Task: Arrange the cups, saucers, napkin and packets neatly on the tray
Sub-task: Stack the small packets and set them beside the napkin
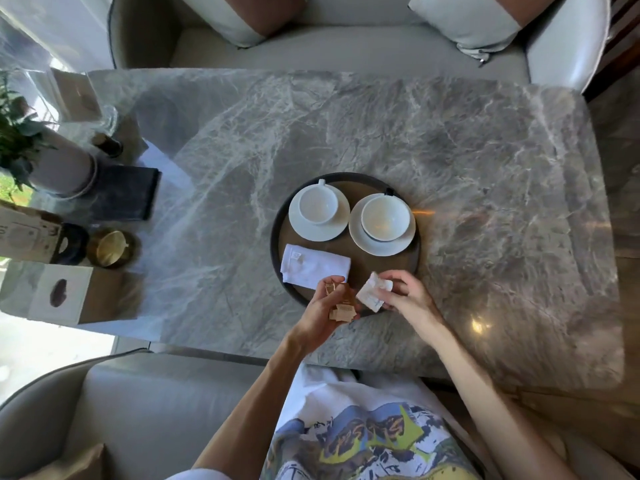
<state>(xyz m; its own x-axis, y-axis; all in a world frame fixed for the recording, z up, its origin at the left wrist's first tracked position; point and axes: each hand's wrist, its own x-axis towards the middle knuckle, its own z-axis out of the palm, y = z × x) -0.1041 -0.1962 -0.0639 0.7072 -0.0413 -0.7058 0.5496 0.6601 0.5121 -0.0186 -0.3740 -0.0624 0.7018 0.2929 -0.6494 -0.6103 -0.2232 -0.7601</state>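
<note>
A round dark tray lies in the middle of the marble table. On it stand two white cups, the left cup on its saucer and the right cup on its saucer. A folded white napkin lies at the tray's near left. My left hand holds several brown packets over the tray's near rim. My right hand grips white packets just beside them.
At the table's left end stand a potted plant, a black book, a brass bowl, a white tissue box and a card stand. Grey sofas lie at the far and near sides.
</note>
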